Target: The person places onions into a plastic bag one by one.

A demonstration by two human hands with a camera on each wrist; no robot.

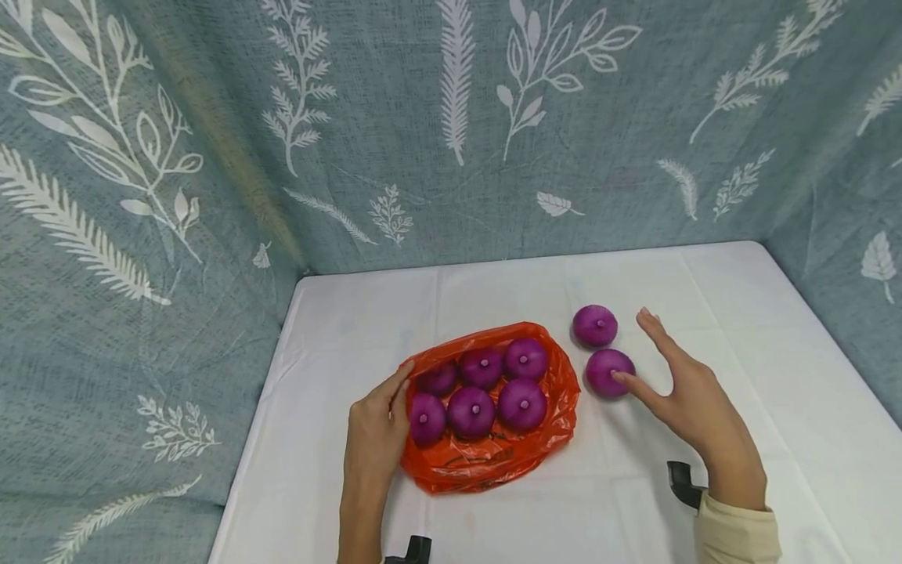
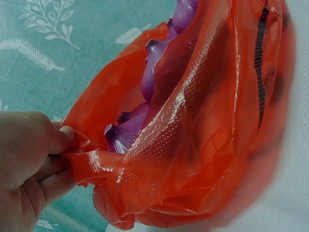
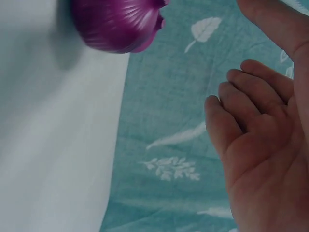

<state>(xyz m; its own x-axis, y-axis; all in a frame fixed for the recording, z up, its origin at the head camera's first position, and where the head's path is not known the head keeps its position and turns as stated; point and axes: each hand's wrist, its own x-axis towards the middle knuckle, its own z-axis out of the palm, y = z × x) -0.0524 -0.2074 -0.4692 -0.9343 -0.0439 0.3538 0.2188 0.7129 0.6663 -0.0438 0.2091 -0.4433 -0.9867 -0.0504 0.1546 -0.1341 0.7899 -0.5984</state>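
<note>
An orange-red plastic bag (image 1: 493, 450) lies open at the middle of the white table, with several purple onions (image 1: 470, 411) inside. My left hand (image 1: 395, 395) pinches the bag's left rim; the left wrist view shows thumb and fingers of that hand (image 2: 67, 147) closed on the bag's (image 2: 207, 121) folded edge, with onions (image 2: 126, 134) showing inside. Two more onions lie loose to the right of the bag, one nearer (image 1: 609, 372) and one farther (image 1: 595, 326). My right hand (image 1: 655, 364) is spread open beside them, its thumb tip against the nearer onion. The right wrist view shows the open palm (image 3: 263, 145) and one onion (image 3: 118, 24).
The white tablecloth (image 1: 761, 392) covers the table, whose edges run along the left and right. Blue-grey fabric with white leaf prints (image 1: 451, 117) walls in the back and both sides. Black wrist mounts (image 1: 682, 479) show near the forearms.
</note>
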